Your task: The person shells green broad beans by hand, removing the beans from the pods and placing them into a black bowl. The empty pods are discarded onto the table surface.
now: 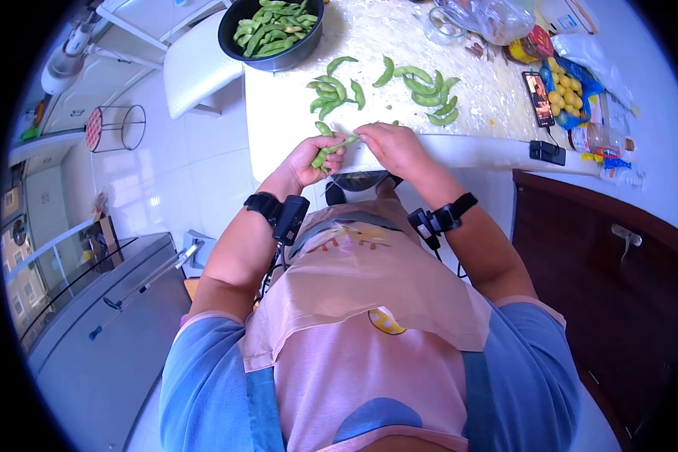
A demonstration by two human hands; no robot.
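Green soybean pods [331,151] are held in my left hand [313,159], above the table's near edge. My right hand [394,148] pinches the tip of one of these pods between thumb and fingers. Beyond my left hand, a loose pile of pods [329,93] lies on the plastic-covered table [367,34]. A second group of pods [427,90] is spread farther right, past my right hand. A dark round bowl [282,61] full of pods stands at the table's far left corner.
A phone [538,99] with its screen lit, a blue bag of yellow fruit [566,90], a red-lidded jar [530,44] and a glass jar [444,25] stand to the right. A white chair [200,62] is left of the table. Under the table edge, a dark container [359,181] is partly visible.
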